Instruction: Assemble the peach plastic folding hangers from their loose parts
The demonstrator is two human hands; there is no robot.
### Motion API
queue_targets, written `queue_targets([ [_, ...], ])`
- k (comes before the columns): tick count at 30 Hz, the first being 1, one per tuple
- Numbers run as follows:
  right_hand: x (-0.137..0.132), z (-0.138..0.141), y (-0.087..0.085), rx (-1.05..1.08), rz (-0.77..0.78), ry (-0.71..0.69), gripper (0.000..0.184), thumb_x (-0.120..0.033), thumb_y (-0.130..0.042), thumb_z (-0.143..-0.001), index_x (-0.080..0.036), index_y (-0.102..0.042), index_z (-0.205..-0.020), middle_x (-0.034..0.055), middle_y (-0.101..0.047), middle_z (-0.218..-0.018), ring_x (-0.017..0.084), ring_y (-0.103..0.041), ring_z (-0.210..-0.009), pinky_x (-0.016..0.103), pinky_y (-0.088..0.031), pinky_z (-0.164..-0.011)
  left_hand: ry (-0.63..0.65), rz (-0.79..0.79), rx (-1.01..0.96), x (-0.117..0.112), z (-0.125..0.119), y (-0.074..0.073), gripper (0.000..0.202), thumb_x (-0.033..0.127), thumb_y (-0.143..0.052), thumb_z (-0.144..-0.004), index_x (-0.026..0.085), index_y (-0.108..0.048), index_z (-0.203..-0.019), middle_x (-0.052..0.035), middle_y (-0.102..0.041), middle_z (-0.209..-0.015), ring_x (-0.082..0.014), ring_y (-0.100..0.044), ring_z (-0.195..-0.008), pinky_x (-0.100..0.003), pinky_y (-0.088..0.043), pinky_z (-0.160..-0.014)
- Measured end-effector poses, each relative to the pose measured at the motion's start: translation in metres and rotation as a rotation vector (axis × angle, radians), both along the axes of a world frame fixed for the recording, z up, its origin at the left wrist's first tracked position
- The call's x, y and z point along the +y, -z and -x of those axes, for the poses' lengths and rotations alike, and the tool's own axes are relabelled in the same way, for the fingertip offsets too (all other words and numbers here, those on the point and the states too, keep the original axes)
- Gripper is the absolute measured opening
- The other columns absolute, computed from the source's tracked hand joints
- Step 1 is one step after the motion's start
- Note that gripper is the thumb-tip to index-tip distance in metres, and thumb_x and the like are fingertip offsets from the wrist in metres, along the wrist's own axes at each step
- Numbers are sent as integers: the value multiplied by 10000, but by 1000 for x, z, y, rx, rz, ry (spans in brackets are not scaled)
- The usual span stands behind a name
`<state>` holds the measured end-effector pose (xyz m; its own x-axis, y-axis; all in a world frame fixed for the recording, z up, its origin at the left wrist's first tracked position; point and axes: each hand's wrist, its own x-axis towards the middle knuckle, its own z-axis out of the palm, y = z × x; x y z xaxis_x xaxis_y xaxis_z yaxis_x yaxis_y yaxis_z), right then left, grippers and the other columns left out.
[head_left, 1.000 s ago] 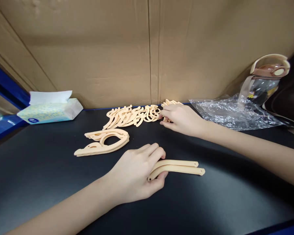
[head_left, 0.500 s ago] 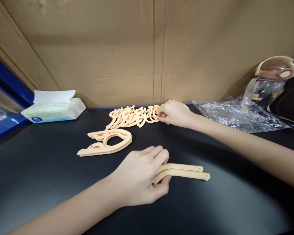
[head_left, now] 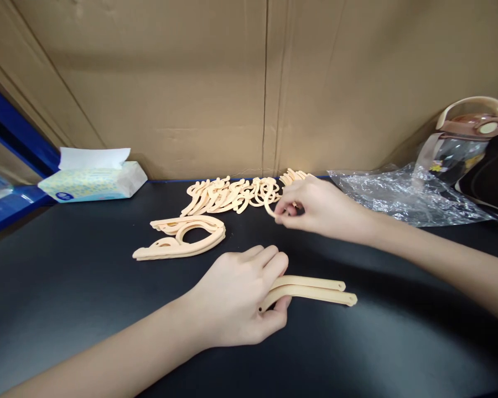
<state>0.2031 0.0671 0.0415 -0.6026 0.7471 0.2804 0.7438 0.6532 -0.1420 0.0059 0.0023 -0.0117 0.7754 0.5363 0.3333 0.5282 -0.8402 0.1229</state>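
Here, left hand (head_left: pixel 243 298) grips strips (head_left: pixel 315 294); tissue pack (head_left: pixel 102 182) bears illegible logo (head_left: pixel 64 196).

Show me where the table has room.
Bare table: at left, between the tissue pack and left forearm; at front right, between the curved strips and right forearm. Crowded: back middle, where pale pieces pile up beside the right hand.

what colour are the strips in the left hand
The strips are pale beige, best seen in the head view.
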Motion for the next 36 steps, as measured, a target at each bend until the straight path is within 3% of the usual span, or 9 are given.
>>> queue_targets([
  [7, -40, 0, 23, 36, 76, -172, 117, -124, -641, -797, -167, -672, -692, -35, -580, -648, 106, -472, -645, 283, -315, -680, 37, -187, -6, -9, -2, -5, 259, 410, -603, -816, 163, -549, -871, 5, -573, -765, -152, -521, -618, -281, -406, -484],
  [14, -41, 2, 30, 66, 88, -215, 127, -202, -662, -861, -169, -715, -751, -26, -589, -659, 117, -460, -650, 302, -308, -697, 213, -413, -19, -19, -2, -13, 194, 312, -560, -881, 185, -536, -737, 24, -518, -631, -133, -467, -546, -276, -331, -427],
  [20, -39, 1, 35, 96, 89, -251, 132, -269, -679, -879, -178, -735, -802, -35, -592, -644, 114, -481, -651, 303, -307, -702, 374, -435, -54, -23, -3, -17, 229, 210, -642, -807, 200, -487, -639, 57, -460, -566, -104, -388, -489, -276, -278, -405],
  [36, -37, -2, 40, 116, 72, -288, 183, -314, -654, -901, -169, -751, -848, -19, -619, -667, 125, -504, -681, 308, -305, -708, 359, -377, -14, -23, -1, -15, 250, 188, -606, -832, 208, -482, -615, 47, -474, -564, -105, -450, -511, -267, -366, -425],
])
